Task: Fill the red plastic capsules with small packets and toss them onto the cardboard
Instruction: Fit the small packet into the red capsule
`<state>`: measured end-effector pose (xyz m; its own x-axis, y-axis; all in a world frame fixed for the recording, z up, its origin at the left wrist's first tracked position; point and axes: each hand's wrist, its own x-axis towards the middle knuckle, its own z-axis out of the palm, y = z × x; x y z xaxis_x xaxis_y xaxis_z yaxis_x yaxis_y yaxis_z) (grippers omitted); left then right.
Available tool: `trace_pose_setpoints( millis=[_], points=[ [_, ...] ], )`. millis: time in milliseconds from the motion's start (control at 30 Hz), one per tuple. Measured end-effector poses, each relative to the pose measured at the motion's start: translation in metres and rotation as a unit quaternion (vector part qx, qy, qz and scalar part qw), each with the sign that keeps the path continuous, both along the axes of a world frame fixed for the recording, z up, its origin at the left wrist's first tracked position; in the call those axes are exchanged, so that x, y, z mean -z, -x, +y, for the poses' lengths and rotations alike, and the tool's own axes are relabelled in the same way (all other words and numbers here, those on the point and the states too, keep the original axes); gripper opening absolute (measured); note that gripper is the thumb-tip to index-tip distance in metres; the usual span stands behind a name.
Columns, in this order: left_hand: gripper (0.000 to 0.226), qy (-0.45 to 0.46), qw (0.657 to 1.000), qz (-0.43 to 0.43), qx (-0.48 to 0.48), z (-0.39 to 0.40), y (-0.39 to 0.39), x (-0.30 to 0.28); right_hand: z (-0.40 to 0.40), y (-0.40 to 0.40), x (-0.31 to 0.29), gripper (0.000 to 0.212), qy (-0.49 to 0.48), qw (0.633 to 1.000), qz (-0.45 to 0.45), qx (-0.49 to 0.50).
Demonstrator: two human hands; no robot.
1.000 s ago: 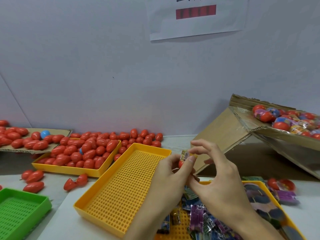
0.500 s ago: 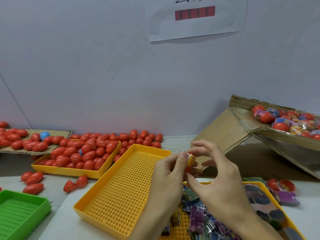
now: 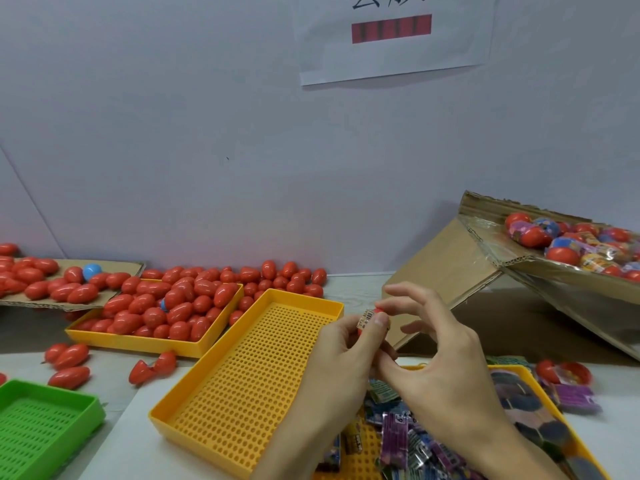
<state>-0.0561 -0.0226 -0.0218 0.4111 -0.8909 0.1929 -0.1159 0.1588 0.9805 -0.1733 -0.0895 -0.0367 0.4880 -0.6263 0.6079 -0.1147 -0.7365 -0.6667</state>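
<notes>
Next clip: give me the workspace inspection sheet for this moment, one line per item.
Surface: pale table against a grey wall.
Job's things: left hand and right hand together hold a red capsule with a small packet at it; packets tray below them; sloped cardboard carries filled capsules.
Clutter: empty perforated yellow tray; tray of red capsules; green tray; loose capsules on the table.
Grippers: fingers of both hands pinch the capsule.
Cables: nothing seen.
Surroundings: paper sign on the wall.
</notes>
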Motion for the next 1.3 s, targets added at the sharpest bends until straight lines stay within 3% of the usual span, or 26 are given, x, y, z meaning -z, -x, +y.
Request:
trace_pose_setpoints(
  millis=[167,267,367,467,700,967,1133,1233,1300],
  points=[
    [0.03,0.003,0.999,0.05,-0.006,-0.001,0.0,0.0,0.001,0.0,-0.001,0.071,-0.021,1.0,0.002,-0.005],
    [0.036,0.004,0.984,0.18,0.004,-0.002,0.0,-0.002,0.001,0.0,-0.003,0.069,-0.033,0.999,-0.011,-0.011],
    [0.039,0.012,0.947,0.321,0.027,-0.002,0.004,-0.005,0.002,-0.001,-0.003,0.065,-0.056,0.997,-0.04,-0.024],
    [0.045,-0.002,0.925,0.379,0.027,-0.003,0.009,-0.006,0.0,-0.001,-0.002,0.066,-0.067,0.996,-0.052,-0.036],
    [0.032,-0.018,0.988,0.153,-0.033,-0.004,0.003,-0.002,0.0,-0.002,-0.001,0.071,-0.016,1.0,0.001,-0.006],
    [0.037,-0.023,0.984,0.173,-0.017,-0.005,0.003,0.0,0.002,-0.002,-0.003,0.074,-0.034,0.999,0.012,0.006],
    [0.031,-0.046,0.988,0.142,-0.021,-0.006,0.003,0.001,0.0,-0.001,-0.003,0.078,-0.053,0.998,0.021,-0.004],
    [0.022,-0.068,0.981,0.133,-0.122,-0.01,-0.005,-0.006,0.0,-0.001,-0.004,0.074,-0.081,0.996,0.027,-0.026],
    [0.015,-0.085,0.974,0.076,-0.197,-0.019,-0.013,-0.018,-0.002,-0.002,-0.001,0.068,-0.107,0.993,0.022,-0.033]
  ],
)
